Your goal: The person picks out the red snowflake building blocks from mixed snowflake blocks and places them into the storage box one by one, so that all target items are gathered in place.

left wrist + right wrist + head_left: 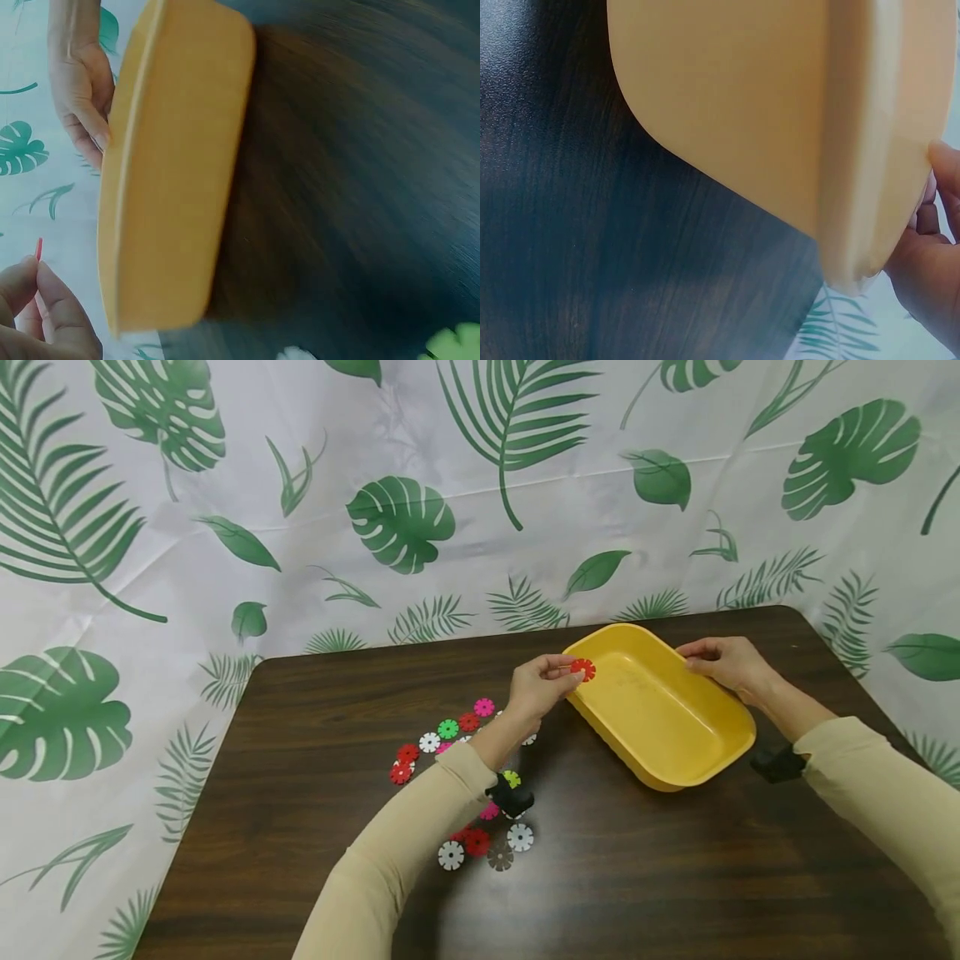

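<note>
Left sleeve (pixel 401 852) partly hides discs (pixel 520 837) | left hand (pixel 534 692) pinches red disc (pixel 584 669) | right hand (pixel 733 668) grips yellow tub (pixel 652 714)

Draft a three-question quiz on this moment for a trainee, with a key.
1. What colour is the disc pinched by the left hand?
2. True or false: the right hand holds a disc too.
3. In the head view, where do the scattered discs lie relative to the yellow tub? A) left of it B) inside it C) right of it

Key: 1. Red. 2. False; it holds the tub's rim. 3. A.
</note>
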`<state>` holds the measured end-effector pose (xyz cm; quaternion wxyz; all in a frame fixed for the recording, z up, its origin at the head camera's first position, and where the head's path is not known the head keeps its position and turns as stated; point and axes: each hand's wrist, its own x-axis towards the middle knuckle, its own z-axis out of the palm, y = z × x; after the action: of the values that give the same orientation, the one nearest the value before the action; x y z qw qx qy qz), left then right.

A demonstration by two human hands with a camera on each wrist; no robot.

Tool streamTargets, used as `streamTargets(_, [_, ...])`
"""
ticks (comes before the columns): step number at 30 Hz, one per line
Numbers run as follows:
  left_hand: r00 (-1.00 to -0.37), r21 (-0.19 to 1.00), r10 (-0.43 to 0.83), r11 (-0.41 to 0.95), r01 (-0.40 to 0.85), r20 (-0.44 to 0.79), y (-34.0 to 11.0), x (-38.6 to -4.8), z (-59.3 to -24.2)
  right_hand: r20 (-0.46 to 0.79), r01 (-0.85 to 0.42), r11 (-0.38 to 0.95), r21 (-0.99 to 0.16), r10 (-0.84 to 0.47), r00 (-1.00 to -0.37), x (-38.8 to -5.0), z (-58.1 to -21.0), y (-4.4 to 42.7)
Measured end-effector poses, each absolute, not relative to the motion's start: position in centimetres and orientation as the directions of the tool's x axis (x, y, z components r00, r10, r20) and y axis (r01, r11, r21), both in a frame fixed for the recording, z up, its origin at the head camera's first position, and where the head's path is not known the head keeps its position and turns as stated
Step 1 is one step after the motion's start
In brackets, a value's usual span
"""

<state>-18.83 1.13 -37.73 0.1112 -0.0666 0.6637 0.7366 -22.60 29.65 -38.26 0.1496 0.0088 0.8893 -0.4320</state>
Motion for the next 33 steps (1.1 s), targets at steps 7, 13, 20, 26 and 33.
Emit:
streamTargets(7, [-0.961,0.95,0.019,-0.145,-0.276,-0.276,4.8,-20.3,-37.5,-0.259,0.129,0.638,-0.759,-0.114,-0.959,-22.5,-38.2,29.6])
streamTargets(13, [-0.952,0.948,-0.07,-0.14,-0.287,-0.299,7.5,-21.2,-37.7,-0.247,0.125,0.636,-0.761,-0.107,-0.963,-22.5,-38.4,29.5])
streamTargets(20, [-0.937,0.927,-0.092,-0.21,-0.311,-0.336,9.3,-21.9,-38.1,-0.242,0.123,0.632,-0.765,-0.105,-0.964,-22.4,-38.3,29.5])
streamTargets(26, [-0.918,0.911,-0.134,-0.24,-0.335,-0.373,10.4,-22.6,-38.5,-0.25,0.131,0.627,-0.768,-0.105,-0.963,-22.4,-38.3,29.6])
streamTargets(33, [-0.868,0.88,-0.202,-0.258,-0.399,-0.453,11.2,-23.3,-39.0,-0.246,0.13,0.63,-0.766,-0.101,-0.964,-22.4,-38.2,29.6])
